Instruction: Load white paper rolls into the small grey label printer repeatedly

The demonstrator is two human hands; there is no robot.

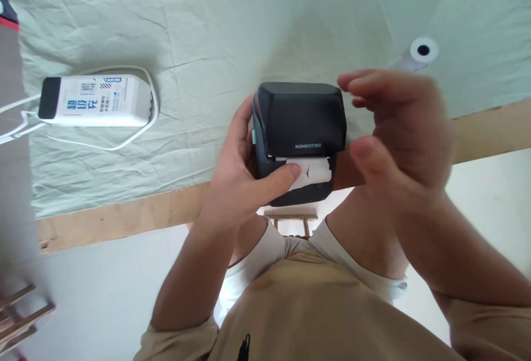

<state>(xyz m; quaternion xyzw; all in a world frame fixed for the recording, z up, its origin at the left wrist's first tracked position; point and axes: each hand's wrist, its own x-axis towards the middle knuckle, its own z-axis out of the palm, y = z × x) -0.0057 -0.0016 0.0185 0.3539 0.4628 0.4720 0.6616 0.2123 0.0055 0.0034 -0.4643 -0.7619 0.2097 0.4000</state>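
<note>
A black label printer [305, 118] is held at the table's front edge, above my lap. My left hand [253, 173] grips it from the left side, with the thumb pressing on a strip of white paper [318, 170] that sticks out of the slot below the lid. That paper looks creased or torn near the thumb. My right hand [394, 129] is raised just right of the printer, slightly blurred, fingers and thumb apart with nothing between them. Behind it, a white paper roll [422, 53] lies on the cloth, partly hidden by the hand.
A pale green wrinkled cloth [199, 35] covers the table, whose wooden edge [124, 214] runs along the front. On the left lies a white power strip [99, 100] with a black end and its white cable looped around it. Wooden stool parts [25, 317] show at lower left.
</note>
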